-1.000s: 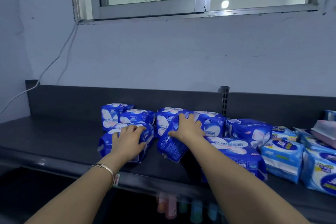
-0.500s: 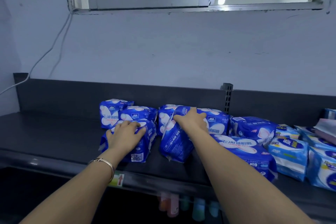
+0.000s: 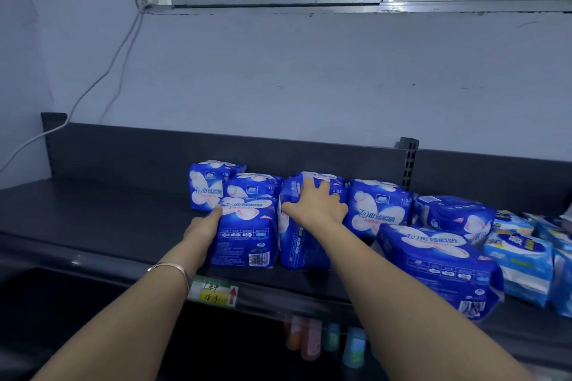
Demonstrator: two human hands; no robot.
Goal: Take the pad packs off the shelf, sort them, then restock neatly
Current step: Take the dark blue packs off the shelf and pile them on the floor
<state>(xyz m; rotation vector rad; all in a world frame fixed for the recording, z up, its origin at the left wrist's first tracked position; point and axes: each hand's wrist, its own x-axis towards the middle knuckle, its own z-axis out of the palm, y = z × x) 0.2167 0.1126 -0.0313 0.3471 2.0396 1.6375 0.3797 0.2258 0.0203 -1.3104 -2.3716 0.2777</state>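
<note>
Dark shelf (image 3: 93,219) against a pale wall, carrying blue pad packs in a loose row from centre to right.

Writing: the dark blue packs bear white Chinese characters on a white-and-pink petal design. "410" reads on the top corner of several, among them the right rear pack (image 3: 379,209). The front pack (image 3: 246,232) shows a row of small icons, fine print too small to read, and a barcode at its lower right. A large pack (image 3: 439,269) lies flat at front right with the same design and a barcode near its front corner. Lighter blue-and-white packs (image 3: 520,260) sit further right; their lettering is blurred. A price tag (image 3: 213,292) on the shelf edge is green and yellow with handwritten figures, not legible, and a red upward arrow.

Left hand (image 3: 202,227): fingers lie together, pressed flat against the left side of the front pack, index tip at its upper left corner. It touches but does not enclose the pack. A bracelet (image 3: 173,269) sits on the wrist.

Right hand (image 3: 315,204): fingers spread wide over the top of the middle pack (image 3: 301,244), thumb on its left face, gripping it. This pack stands on the shelf just beside the front pack.
</note>
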